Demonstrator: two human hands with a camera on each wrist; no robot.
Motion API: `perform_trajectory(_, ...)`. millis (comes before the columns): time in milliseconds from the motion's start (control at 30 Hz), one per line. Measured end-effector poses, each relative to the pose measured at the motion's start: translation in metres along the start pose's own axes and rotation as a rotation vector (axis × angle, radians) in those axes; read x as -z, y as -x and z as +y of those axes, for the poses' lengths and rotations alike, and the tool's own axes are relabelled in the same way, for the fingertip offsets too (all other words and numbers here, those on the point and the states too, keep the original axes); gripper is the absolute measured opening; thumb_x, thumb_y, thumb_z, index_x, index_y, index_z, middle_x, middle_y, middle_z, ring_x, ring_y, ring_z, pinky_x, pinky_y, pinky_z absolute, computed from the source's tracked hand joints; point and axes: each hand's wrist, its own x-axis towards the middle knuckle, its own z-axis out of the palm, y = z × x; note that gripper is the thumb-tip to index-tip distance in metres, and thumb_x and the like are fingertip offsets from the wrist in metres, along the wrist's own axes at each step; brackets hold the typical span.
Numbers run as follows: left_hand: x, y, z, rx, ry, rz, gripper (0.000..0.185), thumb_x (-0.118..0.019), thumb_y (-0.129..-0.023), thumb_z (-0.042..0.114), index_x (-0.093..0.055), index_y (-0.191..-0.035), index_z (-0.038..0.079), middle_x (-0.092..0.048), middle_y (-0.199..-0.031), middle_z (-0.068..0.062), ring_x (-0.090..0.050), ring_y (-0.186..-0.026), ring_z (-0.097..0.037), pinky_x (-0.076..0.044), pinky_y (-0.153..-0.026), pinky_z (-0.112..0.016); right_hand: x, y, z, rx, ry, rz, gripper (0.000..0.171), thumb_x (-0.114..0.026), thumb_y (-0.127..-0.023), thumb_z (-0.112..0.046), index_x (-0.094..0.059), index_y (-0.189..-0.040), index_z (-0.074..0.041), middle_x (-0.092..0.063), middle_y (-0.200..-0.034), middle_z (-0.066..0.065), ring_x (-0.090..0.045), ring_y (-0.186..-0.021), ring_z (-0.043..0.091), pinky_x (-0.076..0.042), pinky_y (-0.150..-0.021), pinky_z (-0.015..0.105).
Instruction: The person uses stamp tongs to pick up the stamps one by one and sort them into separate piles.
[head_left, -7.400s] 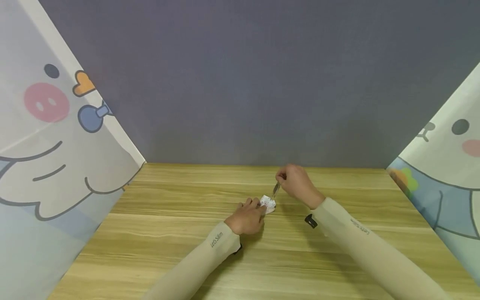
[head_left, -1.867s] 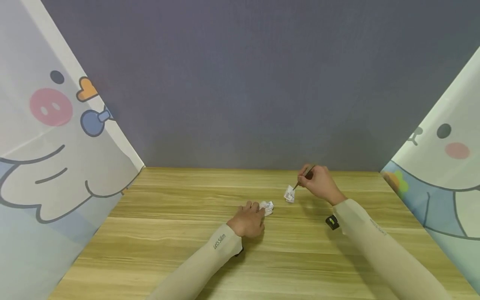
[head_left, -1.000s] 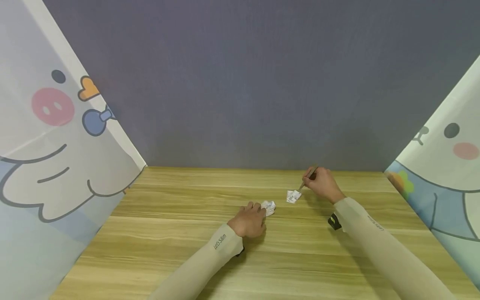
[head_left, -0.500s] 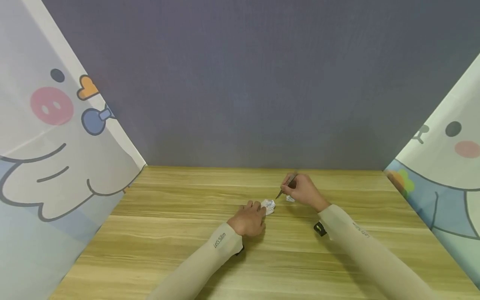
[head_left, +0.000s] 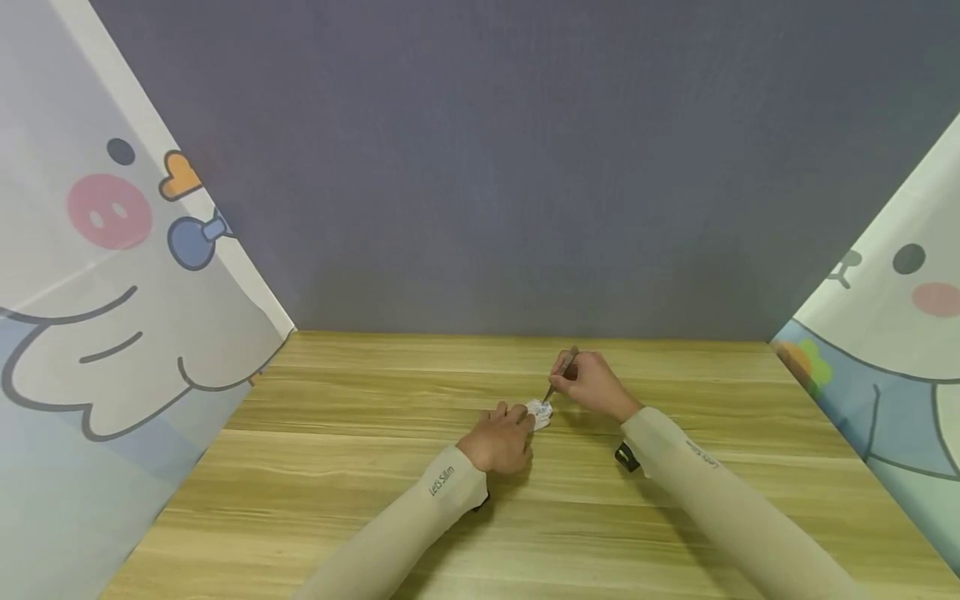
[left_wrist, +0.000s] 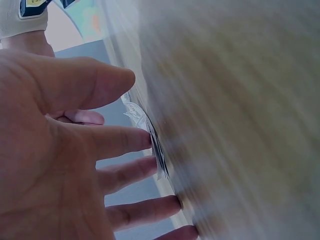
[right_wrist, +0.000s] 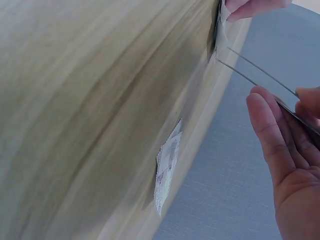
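My left hand rests on the wooden table, its fingers nearly straight. The index fingertip presses the edge of a small stack of white printed paper pieces; the left wrist view shows the stack's thin, curled edges. My right hand pinches dark metal tweezers pointing down at the stack. In the right wrist view, the two tips stand apart at the stack's edge. Separate paper pieces lie on the table nearby, hidden by the right hand in the head view.
The wooden table ends at a grey upright panel behind the hands. Cartoon-printed side panels stand at the left and right. A black wrist device hangs below the right sleeve.
Paper now lies separately to the right of the stack. My right hand left that paper and moved left with the tweezers, back to the stack. The left hand stayed in place.
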Motion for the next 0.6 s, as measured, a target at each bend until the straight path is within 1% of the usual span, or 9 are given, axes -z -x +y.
perform_trajectory(100,0.0003,0.0002,0.0002,0.000,0.007,0.001,0.053,-0.053,-0.096,0.034,-0.042,-0.143,0.013,-0.034,-0.144,0.000,-0.035,-0.120,-0.021,-0.032,-0.100,-0.047,0.0002,0.0002,-0.0005,-0.007,0.004,-0.006,0.007,-0.066,-0.088,-0.011,-0.064,-0.081,-0.011,-0.062,-0.073,-0.003,-0.062,-0.067,0.012,-0.052,-0.064,0.031)
perform_trajectory(267,0.0007,0.0007,0.0006,-0.004,0.007,0.008,0.053,-0.054,-0.096,0.033,-0.043,-0.143,0.012,-0.035,-0.143,0.000,-0.036,-0.118,-0.021,-0.033,-0.099,-0.046,0.0002,0.0008,-0.0017,-0.008,0.002,-0.006,0.007,-0.066,-0.088,-0.010,-0.063,-0.081,-0.011,-0.062,-0.073,-0.003,-0.062,-0.067,0.012,-0.052,-0.063,0.030)
perform_trajectory(600,0.0009,0.0009,0.0009,-0.003,0.011,0.005,0.053,-0.054,-0.096,0.033,-0.042,-0.143,0.012,-0.035,-0.143,0.000,-0.036,-0.118,-0.020,-0.032,-0.099,-0.046,0.0011,0.0019,-0.0043,0.008,0.003,-0.009,0.007,-0.066,-0.087,-0.009,-0.064,-0.081,-0.010,-0.062,-0.075,-0.003,-0.061,-0.067,0.012,-0.052,-0.063,0.029)
